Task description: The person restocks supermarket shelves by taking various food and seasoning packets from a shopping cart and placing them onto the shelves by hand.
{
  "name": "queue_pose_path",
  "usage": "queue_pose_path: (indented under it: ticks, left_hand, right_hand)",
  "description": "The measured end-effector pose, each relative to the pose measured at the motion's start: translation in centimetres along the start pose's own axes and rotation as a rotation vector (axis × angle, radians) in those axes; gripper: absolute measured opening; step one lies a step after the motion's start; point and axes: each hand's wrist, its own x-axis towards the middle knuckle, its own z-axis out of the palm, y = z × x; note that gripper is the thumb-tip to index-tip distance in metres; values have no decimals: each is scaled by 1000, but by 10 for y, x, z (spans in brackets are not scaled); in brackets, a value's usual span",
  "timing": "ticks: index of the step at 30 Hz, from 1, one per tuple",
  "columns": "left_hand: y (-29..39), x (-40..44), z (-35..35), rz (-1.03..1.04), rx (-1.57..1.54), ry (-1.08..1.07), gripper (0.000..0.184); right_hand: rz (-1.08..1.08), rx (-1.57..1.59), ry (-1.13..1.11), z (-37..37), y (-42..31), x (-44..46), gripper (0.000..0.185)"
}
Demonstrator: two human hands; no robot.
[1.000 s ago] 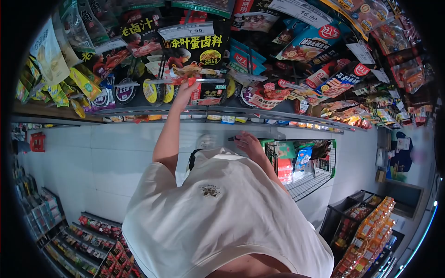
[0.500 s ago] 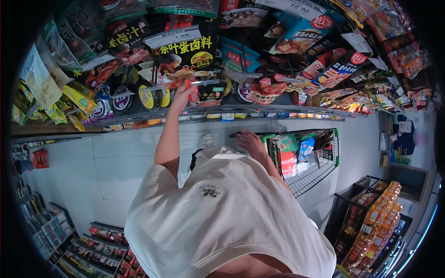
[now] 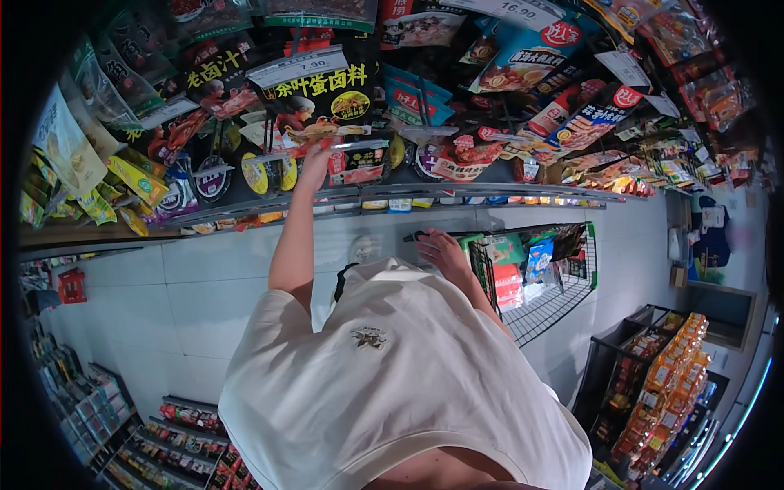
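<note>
My left hand (image 3: 311,170) reaches up to the shelf, its fingertips partly hidden behind a clear price-tag strip and hanging packets. It is at a small red-and-black packet (image 3: 359,166), with red packaging also showing by its fingers; whether it grips anything is unclear. Just above hangs a black seasoning packet (image 3: 314,102) with yellow lettering and a 7.90 price tag (image 3: 299,66). Lower down, my right hand (image 3: 443,251) is closed round the dark handle of a shopping cart (image 3: 592,255). In the cart lie red packs (image 3: 507,282) and a blue packet (image 3: 539,260).
Hanging packets and round tubs (image 3: 213,178) fill the shelf in front, whose edge (image 3: 392,194) runs across the view. Behind me at the right stands a rack of orange-lidded jars (image 3: 661,392). Low shelves (image 3: 175,441) stand at the left rear. A red crate (image 3: 72,286) sits on the floor.
My left hand has shifted slightly left and stays at the packets. The view has moved a little; my right hand remains on the cart handle.
</note>
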Motion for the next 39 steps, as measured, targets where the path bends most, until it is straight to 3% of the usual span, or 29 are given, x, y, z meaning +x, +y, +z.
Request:
queue_pose_path:
  ticks: [7, 10, 15, 19, 24, 25, 27, 29, 33, 39]
  left_hand:
    - [2, 6, 9, 122, 158, 95, 27]
    - [-2, 16, 2, 23, 142, 122, 27]
    - [4, 12, 15, 130, 154, 182, 25]
    - [0, 12, 13, 102, 263, 212, 29]
    - [-21, 2, 3, 173, 148, 212, 19]
    - [-40, 9, -23, 212, 288, 120, 32]
    - [-35, -13, -4, 217, 382, 177, 44]
    - [-76, -2, -41, 178, 488, 241, 51]
    - [-111, -45, -20, -18, 447, 375, 49]
    - [-160, -89, 36, -366, 434, -14, 49]
  right_hand:
    - [-21, 5, 1, -1, 0, -5, 37]
    - [-53, 37, 4, -2, -1, -10, 38]
    - [-96, 63, 55, -12, -1, -16, 41]
    - [-135, 58, 71, -28, 3, -22, 43]
    - [-179, 179, 138, -39, -4, -47, 39]
    - [-213, 224, 136, -44, 0, -53, 38]
    - [-285, 292, 118, -56, 0, -61, 36]
    - [-346, 413, 134, -61, -6, -77, 35]
    - [-487, 569, 213, -87, 2, -98, 35]
    - [-655, 633, 506, -127, 22, -127, 34]
